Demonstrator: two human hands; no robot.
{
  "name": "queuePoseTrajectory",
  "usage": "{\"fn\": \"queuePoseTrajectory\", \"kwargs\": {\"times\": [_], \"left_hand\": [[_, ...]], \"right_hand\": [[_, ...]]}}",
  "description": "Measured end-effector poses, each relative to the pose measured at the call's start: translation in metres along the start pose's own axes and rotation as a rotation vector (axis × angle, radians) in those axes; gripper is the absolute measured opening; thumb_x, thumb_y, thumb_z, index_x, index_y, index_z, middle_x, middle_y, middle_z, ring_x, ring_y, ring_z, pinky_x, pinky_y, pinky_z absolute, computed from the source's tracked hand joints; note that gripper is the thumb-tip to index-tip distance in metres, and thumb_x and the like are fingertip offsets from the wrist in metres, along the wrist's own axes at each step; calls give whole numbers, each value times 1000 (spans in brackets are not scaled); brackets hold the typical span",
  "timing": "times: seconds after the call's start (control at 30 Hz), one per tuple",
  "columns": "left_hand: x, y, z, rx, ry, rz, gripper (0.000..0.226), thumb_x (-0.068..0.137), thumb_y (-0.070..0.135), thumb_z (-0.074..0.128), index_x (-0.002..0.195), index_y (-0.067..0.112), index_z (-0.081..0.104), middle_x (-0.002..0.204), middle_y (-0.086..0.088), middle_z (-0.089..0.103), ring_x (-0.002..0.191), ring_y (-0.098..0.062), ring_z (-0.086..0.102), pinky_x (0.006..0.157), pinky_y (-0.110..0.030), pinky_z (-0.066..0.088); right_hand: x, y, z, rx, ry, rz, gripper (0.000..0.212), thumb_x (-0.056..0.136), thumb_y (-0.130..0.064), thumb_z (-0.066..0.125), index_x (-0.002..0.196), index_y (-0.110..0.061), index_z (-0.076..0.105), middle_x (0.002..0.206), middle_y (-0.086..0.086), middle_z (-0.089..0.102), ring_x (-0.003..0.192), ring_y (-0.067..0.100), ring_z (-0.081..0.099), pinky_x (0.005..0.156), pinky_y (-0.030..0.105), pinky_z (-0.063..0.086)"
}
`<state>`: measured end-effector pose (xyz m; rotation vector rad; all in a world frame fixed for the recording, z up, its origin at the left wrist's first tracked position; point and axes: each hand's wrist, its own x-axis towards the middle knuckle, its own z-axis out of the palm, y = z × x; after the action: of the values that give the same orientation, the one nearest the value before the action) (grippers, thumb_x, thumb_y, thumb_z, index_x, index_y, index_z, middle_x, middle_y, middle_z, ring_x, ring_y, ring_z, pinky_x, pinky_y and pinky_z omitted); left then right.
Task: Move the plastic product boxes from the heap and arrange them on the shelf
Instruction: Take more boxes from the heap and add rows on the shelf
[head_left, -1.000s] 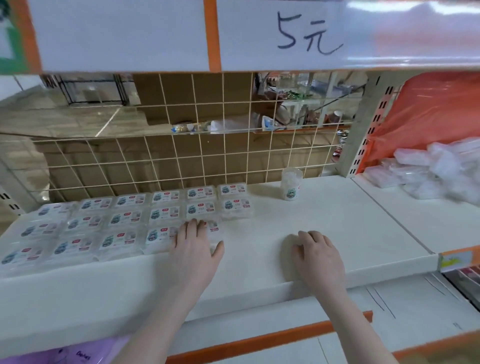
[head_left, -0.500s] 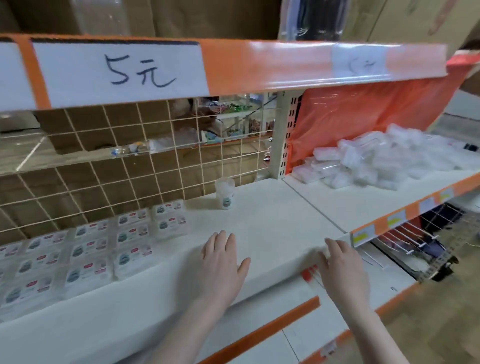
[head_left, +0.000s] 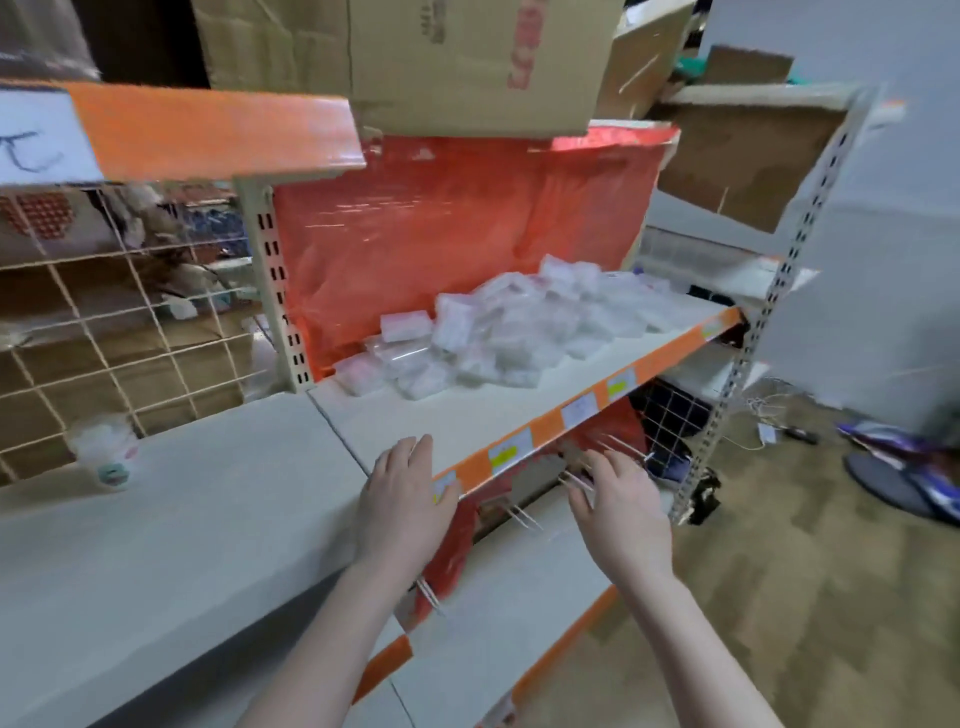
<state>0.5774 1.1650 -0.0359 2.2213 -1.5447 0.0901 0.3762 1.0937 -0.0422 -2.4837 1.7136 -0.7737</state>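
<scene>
A heap of clear plastic product boxes (head_left: 498, 332) lies on the right shelf board (head_left: 447, 415), against an orange plastic sheet. My left hand (head_left: 408, 499) is flat and empty over the front edge of that board, fingers straight. Lower and in front of the shelf edge hovers my right hand (head_left: 618, 504), fingers spread, holding nothing. Both hands are well short of the heap. The arranged rows of boxes on the left shelf board (head_left: 182, 519) are out of frame.
A small clear cup (head_left: 106, 452) with a label stands at the back of the left board by the wire grid (head_left: 104, 332). Cardboard boxes (head_left: 467, 62) sit on the top shelf. Metal hooks (head_left: 587, 467) stick out below the orange edge strip. Shoes lie on the floor at right.
The view has swung right, so the arranged boxes left the frame and the heap came to the centre. Both hands moved right along the shelf edge, empty throughout.
</scene>
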Motion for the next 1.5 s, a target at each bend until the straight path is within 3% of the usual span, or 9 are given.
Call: {"fn": "queuePoseTrajectory", "kwargs": {"times": [0.1, 0.2, 0.5, 0.83, 1.03, 1.27, 1.37, 1.5], "left_hand": [[17, 36, 12, -4, -1, 22, 60, 93, 41, 47, 144, 13, 31, 143, -2, 38, 132, -21, 33, 108, -27, 24], [38, 61, 20, 8, 13, 48, 61, 93, 43, 48, 144, 14, 31, 144, -1, 37, 132, -20, 32, 107, -28, 25], [128, 103, 60, -27, 66, 80, 57, 91, 40, 53, 139, 12, 40, 142, -1, 42, 131, -20, 34, 104, -29, 29], [256, 139, 109, -67, 83, 85, 64, 90, 47, 51, 144, 17, 34, 151, -1, 32, 140, -18, 23, 110, -31, 23], [289, 140, 123, -9, 57, 57, 66, 90, 50, 50, 146, 19, 31, 154, 1, 25, 143, -15, 16, 112, -27, 17], [318, 166, 152, 59, -1, -25, 72, 90, 54, 47, 149, 22, 20, 157, 3, 16, 145, -13, 8, 114, -26, 9], [327, 181, 161, 87, -3, -87, 71, 91, 53, 47, 149, 20, 22, 157, 2, 18, 144, -14, 11, 113, -25, 8], [335, 193, 166, 145, 14, -134, 67, 91, 50, 48, 146, 17, 29, 153, 0, 27, 142, -16, 19, 112, -25, 9]], "right_hand": [[21, 35, -5, 5, -14, -1, 42, 90, -24, 57, 126, -3, 54, 124, 13, 56, 118, 30, 50, 98, 37, 38], [44, 58, -5, 47, 26, -7, 37, 87, -21, 60, 118, 0, 59, 114, 16, 60, 107, 34, 55, 90, 41, 44], [133, 111, 20, 31, 4, -16, 33, 92, -27, 49, 119, -9, 56, 112, 5, 57, 103, 24, 51, 85, 33, 41], [270, 163, 47, 31, 8, -20, 38, 87, -17, 60, 120, 2, 56, 108, 18, 60, 99, 36, 54, 81, 41, 43], [328, 176, 71, 40, -73, -147, 47, 90, -23, 56, 131, -3, 46, 120, 12, 54, 109, 30, 49, 85, 35, 39], [381, 205, 100, 91, -188, -324, 55, 83, -24, 66, 130, -2, 48, 123, 16, 54, 112, 34, 50, 89, 39, 41], [401, 216, 106, 119, -242, -414, 59, 84, -26, 65, 135, -3, 45, 129, 15, 51, 117, 33, 48, 94, 39, 40], [418, 226, 113, 192, -269, -484, 54, 79, -18, 68, 128, 0, 51, 124, 18, 54, 113, 37, 51, 88, 41, 44]]}}
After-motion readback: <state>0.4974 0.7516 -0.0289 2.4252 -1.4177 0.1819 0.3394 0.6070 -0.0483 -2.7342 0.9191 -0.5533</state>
